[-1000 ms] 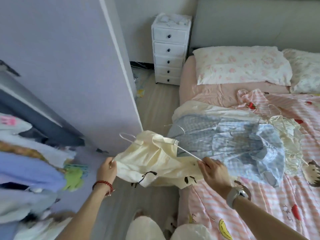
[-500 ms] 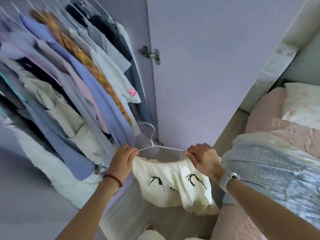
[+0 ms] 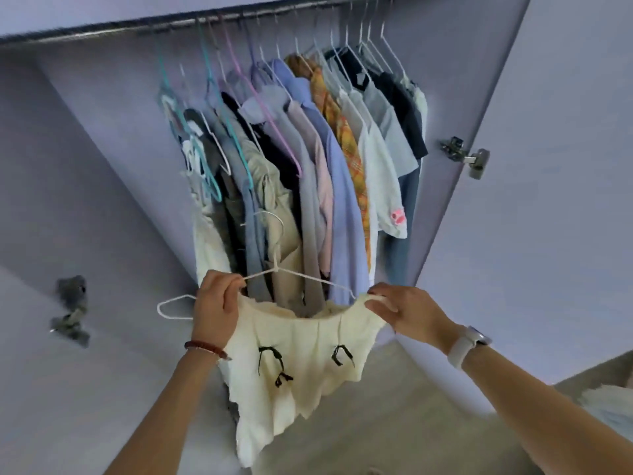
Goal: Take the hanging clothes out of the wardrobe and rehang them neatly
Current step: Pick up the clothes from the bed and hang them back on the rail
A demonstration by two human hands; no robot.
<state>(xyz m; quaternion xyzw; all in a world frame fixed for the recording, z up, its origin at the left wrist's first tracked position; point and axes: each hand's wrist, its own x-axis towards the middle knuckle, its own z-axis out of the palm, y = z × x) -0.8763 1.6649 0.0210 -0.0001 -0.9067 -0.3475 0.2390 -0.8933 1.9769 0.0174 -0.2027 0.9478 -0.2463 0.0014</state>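
Facing the rail (image 3: 171, 27) now; left hand (image 3: 215, 303), right hand (image 3: 400, 310) still pinching, seemingly, the cream garment (image 3: 298, 354).

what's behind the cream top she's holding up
Behind the cream top hang the wardrobe's clothes; their lower ends are covered by it. The wardrobe floor cannot be seen.

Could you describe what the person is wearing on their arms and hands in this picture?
Both forearms are bare, with no sleeves in view. The left hand has a thin bracelet of dark red beads at its wrist. The right hand has a watch with a white strap at its wrist. No rings or gloves show.
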